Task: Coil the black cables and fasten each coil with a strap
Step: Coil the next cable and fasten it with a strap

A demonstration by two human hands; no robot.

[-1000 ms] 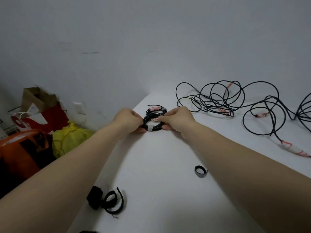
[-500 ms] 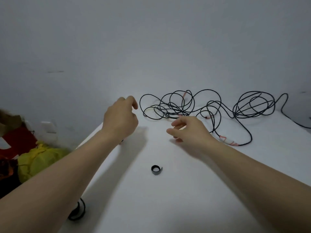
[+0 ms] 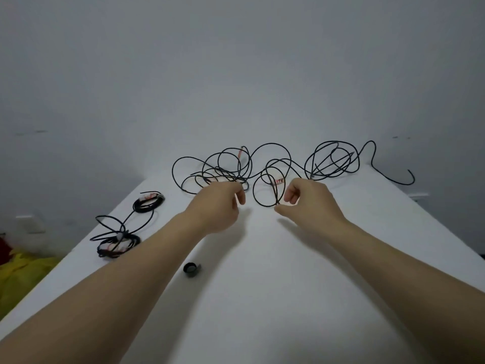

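At nine o'clock on the white table (image 3: 262,324), two coiled cables (image 3: 118,244) lie by the left edge, one beyond the other. A rolled black strap (image 3: 191,269) sits at six o'clock of my left hand (image 3: 220,203). That hand's fingers curl at the near edge of the loose cable tangle (image 3: 262,164), which lies at twelve o'clock. I cannot tell whether they hold a strand. At its three o'clock, the thumb of the right hand (image 3: 309,203) touches a loop's bottom, but the grip is unclear.

Tangled cables (image 3: 228,170) at table (image 3: 262,311) rear; far coil (image 3: 148,203), near coil (image 3: 118,245) along left edge; strap (image 3: 191,269) centre.
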